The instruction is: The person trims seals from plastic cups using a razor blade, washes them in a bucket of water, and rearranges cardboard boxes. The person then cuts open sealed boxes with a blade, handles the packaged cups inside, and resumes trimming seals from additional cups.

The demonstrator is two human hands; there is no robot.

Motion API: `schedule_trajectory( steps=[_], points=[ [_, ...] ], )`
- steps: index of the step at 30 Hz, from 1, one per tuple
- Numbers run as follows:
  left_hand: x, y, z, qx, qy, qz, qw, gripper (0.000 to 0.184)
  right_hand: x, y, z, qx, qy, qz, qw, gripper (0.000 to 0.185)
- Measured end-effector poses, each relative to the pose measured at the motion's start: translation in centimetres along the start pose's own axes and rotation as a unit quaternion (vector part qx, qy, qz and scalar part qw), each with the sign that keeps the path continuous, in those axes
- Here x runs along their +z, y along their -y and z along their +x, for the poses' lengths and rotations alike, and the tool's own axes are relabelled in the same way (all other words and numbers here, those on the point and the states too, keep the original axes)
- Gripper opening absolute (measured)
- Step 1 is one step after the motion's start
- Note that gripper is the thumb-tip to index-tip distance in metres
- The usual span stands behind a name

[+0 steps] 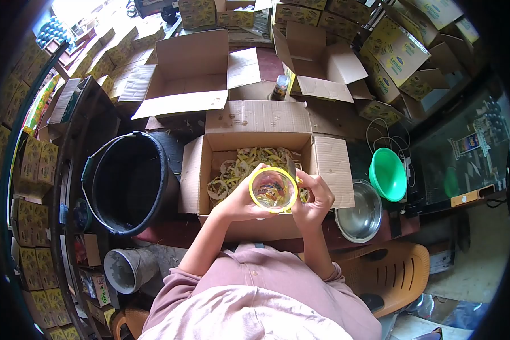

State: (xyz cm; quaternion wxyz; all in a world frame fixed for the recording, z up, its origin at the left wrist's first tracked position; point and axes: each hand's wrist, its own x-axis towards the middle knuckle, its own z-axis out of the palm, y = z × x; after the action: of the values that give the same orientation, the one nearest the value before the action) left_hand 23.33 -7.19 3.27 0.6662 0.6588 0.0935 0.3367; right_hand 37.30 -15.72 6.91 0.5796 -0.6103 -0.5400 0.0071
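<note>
My left hand [236, 203] is wrapped around a clear cup with a yellow rim [273, 196], its mouth tilted up towards me. Small coloured bits show inside the cup, too small to name. Close against the cup's right side, my right hand [316, 199] has its fingers bent together in a pinch. A narrow dark flat piece [291, 168] stands up beside these fingers, and a bit of yellow shows at them; what they grip is unclear. Below both hands, an open cardboard box [333, 170] holds many yellow-green strips [255, 161] and pale rings.
A large black bucket [167, 187] stands left of the box, with a grey bucket [119, 272] lower down. On the right are a metal bowl [360, 218] and a green bowl [388, 175]. Open cartons [192, 56] and a small bottle [279, 88] stand behind.
</note>
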Motion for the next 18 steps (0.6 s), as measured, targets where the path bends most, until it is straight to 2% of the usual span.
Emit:
schedule_trajectory(
  steps=[5,8,15,18],
  points=[
    [-0.1,-0.4,1.0,-0.007,0.005,0.004,1.000,0.072,0.3,-0.6,0.1,-0.019,-0.034,0.004,0.999,0.032],
    [0.6,-0.7,0.9,-0.027,-0.043,-0.074,0.996,0.067,0.4,-0.5,-0.1,-0.015,-0.049,-0.010,0.999,0.029],
    [0.8,-0.1,0.8,-0.004,-0.070,-0.032,0.997,0.061,0.7,1.1,-0.9,0.013,-0.074,-0.051,0.996,0.031],
    [1.0,-0.1,0.9,-0.001,-0.078,-0.014,0.997,0.061,1.0,0.7,-1.0,-0.032,-0.076,-0.055,0.995,0.029]
  ],
)
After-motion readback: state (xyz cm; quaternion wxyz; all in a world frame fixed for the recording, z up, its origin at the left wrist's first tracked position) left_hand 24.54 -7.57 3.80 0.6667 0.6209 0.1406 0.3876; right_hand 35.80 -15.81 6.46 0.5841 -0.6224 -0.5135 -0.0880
